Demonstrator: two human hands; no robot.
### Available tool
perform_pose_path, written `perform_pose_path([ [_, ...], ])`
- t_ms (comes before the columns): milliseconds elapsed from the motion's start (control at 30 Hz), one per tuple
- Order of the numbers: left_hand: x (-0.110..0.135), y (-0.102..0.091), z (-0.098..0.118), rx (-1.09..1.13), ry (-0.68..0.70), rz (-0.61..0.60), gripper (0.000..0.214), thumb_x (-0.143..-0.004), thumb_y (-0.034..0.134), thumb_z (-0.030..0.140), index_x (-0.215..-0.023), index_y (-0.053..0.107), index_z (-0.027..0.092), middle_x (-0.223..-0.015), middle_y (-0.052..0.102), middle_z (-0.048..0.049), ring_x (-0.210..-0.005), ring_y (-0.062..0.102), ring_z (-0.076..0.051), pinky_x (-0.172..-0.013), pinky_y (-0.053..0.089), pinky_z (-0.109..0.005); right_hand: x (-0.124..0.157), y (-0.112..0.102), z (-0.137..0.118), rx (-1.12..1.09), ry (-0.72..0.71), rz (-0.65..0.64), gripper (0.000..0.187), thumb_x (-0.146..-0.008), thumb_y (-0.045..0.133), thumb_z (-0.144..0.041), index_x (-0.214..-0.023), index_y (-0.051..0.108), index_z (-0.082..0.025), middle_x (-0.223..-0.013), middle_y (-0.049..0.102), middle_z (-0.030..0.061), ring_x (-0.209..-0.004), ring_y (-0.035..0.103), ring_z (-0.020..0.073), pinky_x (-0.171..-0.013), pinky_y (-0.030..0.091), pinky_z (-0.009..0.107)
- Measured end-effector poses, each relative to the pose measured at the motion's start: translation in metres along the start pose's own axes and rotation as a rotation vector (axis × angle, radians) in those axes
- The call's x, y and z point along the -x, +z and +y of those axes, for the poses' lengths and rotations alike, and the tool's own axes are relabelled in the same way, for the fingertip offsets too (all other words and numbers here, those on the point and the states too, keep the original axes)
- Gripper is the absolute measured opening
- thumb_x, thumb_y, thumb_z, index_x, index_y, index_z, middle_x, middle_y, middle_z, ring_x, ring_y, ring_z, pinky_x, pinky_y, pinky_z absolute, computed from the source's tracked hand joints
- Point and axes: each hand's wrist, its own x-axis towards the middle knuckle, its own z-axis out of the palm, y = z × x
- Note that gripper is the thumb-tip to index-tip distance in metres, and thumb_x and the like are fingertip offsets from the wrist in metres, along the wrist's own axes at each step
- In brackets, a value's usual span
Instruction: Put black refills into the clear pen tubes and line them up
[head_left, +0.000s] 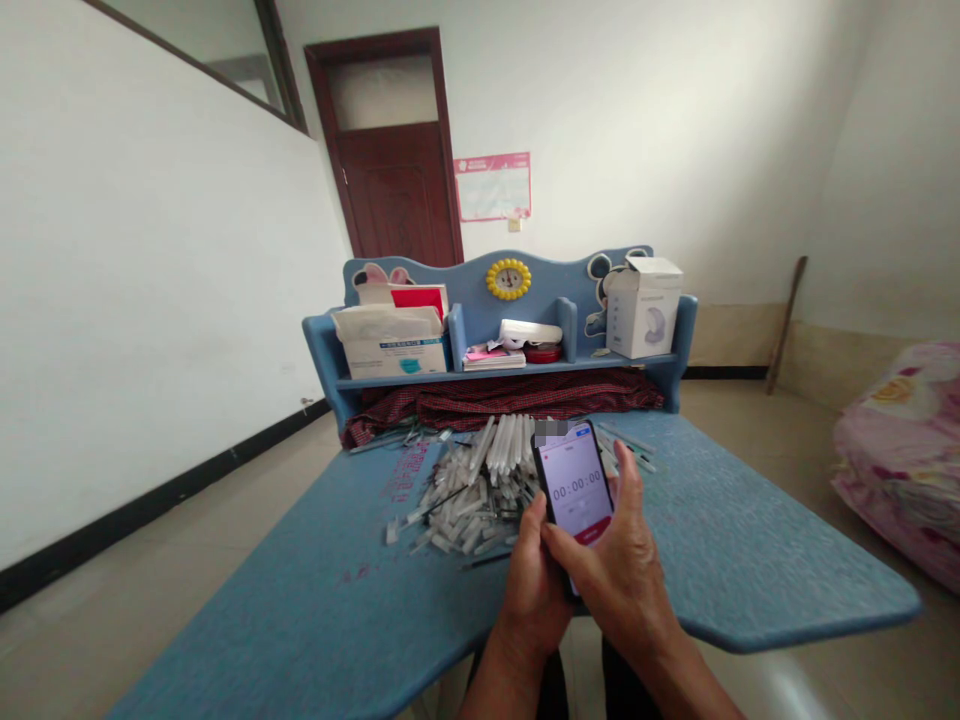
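A smartphone (576,475) is held upright over the front of the blue table, its screen reading 00:00:00. My left hand (534,580) grips its lower left side, the thumb along the edge. Around the lower right side my right hand (628,565) is closed, its thumb near the bottom of the screen and a finger pointing up beside it. Behind the phone lies a heap of small translucent plastic pieces (461,505), with thin dark rods among them. Longer whitish tubes (506,445) rest on top of the heap, partly hidden by the phone.
The blue table (300,600) has a rear shelf (397,380) holding a mask box (394,355), a white carton (643,310) and papers (495,360). A dark red checked cloth (495,400) lies beneath it. Flowered pink fabric (907,450) is at the right.
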Motion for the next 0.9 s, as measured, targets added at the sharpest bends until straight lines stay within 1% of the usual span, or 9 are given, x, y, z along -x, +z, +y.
perform_pose_path([
  [100, 0.0003, -0.0005, -0.0006, 0.002, 0.003, 0.002, 0.051, -0.089, 0.04, 0.043, -0.118, 0.06, 0.006, -0.117, 0.063, -0.0153, -0.12, 0.048, -0.031, -0.109, 0.024, -0.044, 0.0011, 0.0004, 0.0012, 0.003, -0.003, 0.001, 0.101, -0.061, 0.069, -0.033, -0.144, 0.012, -0.02, -0.121, 0.053, 0.0148, -0.101, 0.057, 0.0335, -0.08, 0.048, 0.047],
  [333, 0.0004, -0.0016, -0.0004, -0.027, 0.014, -0.01, 0.052, -0.087, 0.043, 0.045, -0.117, 0.06, 0.005, -0.117, 0.063, -0.016, -0.122, 0.046, -0.032, -0.109, 0.022, -0.045, 0.0014, 0.0012, 0.0037, -0.009, -0.013, 0.003, 0.1, -0.062, 0.068, -0.034, -0.144, 0.013, -0.019, -0.12, 0.053, 0.0155, -0.101, 0.058, 0.0333, -0.081, 0.048, 0.048],
  [600, 0.0025, 0.001, -0.0013, -0.091, 0.003, -0.09, 0.054, -0.088, 0.042, 0.047, -0.12, 0.058, 0.007, -0.123, 0.059, -0.0155, -0.124, 0.044, -0.032, -0.11, 0.021, -0.044, 0.0011, -0.0037, -0.0001, 0.016, -0.025, 0.03, 0.098, -0.063, 0.068, -0.036, -0.144, 0.015, -0.019, -0.122, 0.052, 0.016, -0.102, 0.057, 0.0335, -0.081, 0.048, 0.048],
  [767, 0.0035, 0.0028, -0.0024, -0.114, 0.027, -0.104, 0.052, -0.089, 0.042, 0.045, -0.119, 0.059, 0.006, -0.123, 0.059, -0.0153, -0.124, 0.044, -0.031, -0.11, 0.021, -0.043, 0.0022, -0.0065, -0.0015, -0.005, -0.017, 0.03, 0.098, -0.063, 0.068, -0.035, -0.144, 0.014, -0.02, -0.124, 0.051, 0.015, -0.105, 0.056, 0.0331, -0.084, 0.047, 0.048],
  [900, 0.0042, 0.0027, -0.0026, -0.126, 0.033, -0.109, 0.052, -0.089, 0.043, 0.045, -0.119, 0.059, 0.007, -0.124, 0.058, -0.015, -0.124, 0.044, -0.031, -0.11, 0.021, -0.043, 0.0031, -0.0072, -0.002, -0.025, -0.039, 0.047, 0.096, -0.064, 0.067, -0.036, -0.143, 0.015, -0.019, -0.125, 0.05, 0.0163, -0.108, 0.053, 0.034, -0.086, 0.045, 0.049],
])
